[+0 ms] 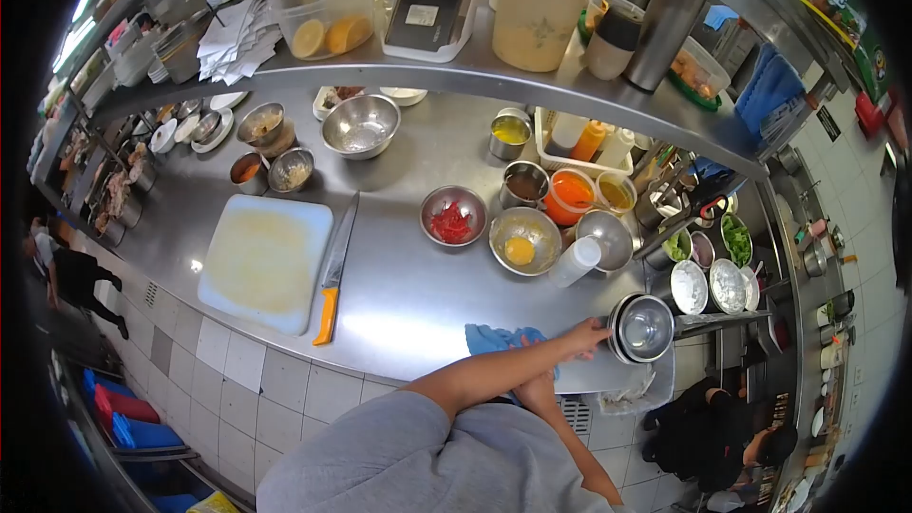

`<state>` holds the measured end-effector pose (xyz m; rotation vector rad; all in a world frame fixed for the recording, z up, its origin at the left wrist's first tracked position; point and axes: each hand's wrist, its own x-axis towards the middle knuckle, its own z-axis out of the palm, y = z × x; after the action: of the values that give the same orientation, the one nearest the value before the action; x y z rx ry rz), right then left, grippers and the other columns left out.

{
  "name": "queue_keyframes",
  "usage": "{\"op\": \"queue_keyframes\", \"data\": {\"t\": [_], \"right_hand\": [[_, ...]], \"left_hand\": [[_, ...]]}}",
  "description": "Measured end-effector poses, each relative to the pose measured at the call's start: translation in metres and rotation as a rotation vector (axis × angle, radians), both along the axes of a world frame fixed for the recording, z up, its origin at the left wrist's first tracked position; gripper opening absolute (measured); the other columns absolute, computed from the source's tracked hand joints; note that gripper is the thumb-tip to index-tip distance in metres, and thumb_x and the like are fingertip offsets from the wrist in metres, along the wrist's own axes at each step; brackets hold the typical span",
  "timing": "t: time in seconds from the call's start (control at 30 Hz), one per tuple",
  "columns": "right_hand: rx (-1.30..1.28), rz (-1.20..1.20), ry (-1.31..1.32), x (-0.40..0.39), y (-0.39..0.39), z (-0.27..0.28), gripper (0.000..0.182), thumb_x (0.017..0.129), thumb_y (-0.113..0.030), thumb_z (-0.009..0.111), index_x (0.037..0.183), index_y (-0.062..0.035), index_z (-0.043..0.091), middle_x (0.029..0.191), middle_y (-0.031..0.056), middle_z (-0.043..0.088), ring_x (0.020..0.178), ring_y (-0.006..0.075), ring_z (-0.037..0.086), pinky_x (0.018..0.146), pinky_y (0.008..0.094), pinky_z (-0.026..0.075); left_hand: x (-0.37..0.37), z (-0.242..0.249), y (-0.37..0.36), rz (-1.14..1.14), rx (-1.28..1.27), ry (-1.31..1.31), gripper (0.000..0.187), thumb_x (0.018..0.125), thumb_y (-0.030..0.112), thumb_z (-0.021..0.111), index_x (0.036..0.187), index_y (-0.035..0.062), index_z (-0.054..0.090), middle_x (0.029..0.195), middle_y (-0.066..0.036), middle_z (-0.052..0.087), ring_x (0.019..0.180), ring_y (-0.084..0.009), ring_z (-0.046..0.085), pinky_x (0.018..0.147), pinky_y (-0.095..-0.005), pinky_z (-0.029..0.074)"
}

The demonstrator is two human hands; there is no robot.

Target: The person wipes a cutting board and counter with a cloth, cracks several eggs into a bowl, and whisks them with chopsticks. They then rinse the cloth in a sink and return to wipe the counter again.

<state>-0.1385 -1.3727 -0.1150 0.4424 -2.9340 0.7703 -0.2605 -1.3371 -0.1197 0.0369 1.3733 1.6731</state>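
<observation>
My left hand reaches across to the right, its fingers at the left rim of a stack of metal bowls on the counter's front right corner. The fingertips look closed on the rim. Beneath my left forearm, my right hand is close to my body, beside a blue cloth at the counter edge. The forearm hides most of its fingers. Behind the hands are a metal bowl with an egg yolk, a bowl of red strips and a white-capped squeeze bottle.
A white cutting board lies left, beside a knife with an orange handle. Sauce containers stand at the back right. An overhead shelf crosses above the counter. Another person is at the lower right, one more at far left.
</observation>
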Motion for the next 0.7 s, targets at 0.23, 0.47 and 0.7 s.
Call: {"op": "queue_keyframes", "data": {"t": [0.23,0.47,0.7], "right_hand": [[0.050,-0.090,0.038,-0.010,0.071,-0.006,0.052,0.087,-0.031,0.062,0.136,-0.0143,0.057,0.150,0.0164,0.042,0.139,0.0382,0.036,0.112,0.0526,0.021],[0.002,-0.012,-0.009,-0.020,0.116,0.005,0.051,0.087,-0.029,0.061,0.136,-0.0133,0.057,0.149,0.0166,0.043,0.137,0.0380,0.038,0.112,0.0536,0.020],[0.062,-0.095,-0.326,-0.049,0.174,0.003,0.047,0.086,-0.029,0.064,0.127,-0.0068,0.060,0.124,0.0152,0.062,0.118,0.0320,0.057,0.099,0.0393,0.044]], "left_hand": [[-0.007,0.003,0.038,0.230,-0.051,-0.010,0.044,0.082,0.035,0.070,0.106,0.0059,0.047,0.095,-0.011,0.056,0.080,-0.0230,0.058,0.064,-0.0442,0.057],[-0.009,0.012,0.053,0.369,-0.122,0.215,0.030,0.080,0.025,0.069,0.080,0.0039,0.048,0.075,-0.010,0.053,0.059,-0.0231,0.059,0.042,-0.0424,0.058],[0.005,0.064,0.042,0.453,0.017,0.117,0.018,0.082,0.014,0.063,0.081,0.0066,0.047,0.067,-0.005,0.054,0.053,-0.0149,0.059,0.040,-0.0298,0.050]]}}
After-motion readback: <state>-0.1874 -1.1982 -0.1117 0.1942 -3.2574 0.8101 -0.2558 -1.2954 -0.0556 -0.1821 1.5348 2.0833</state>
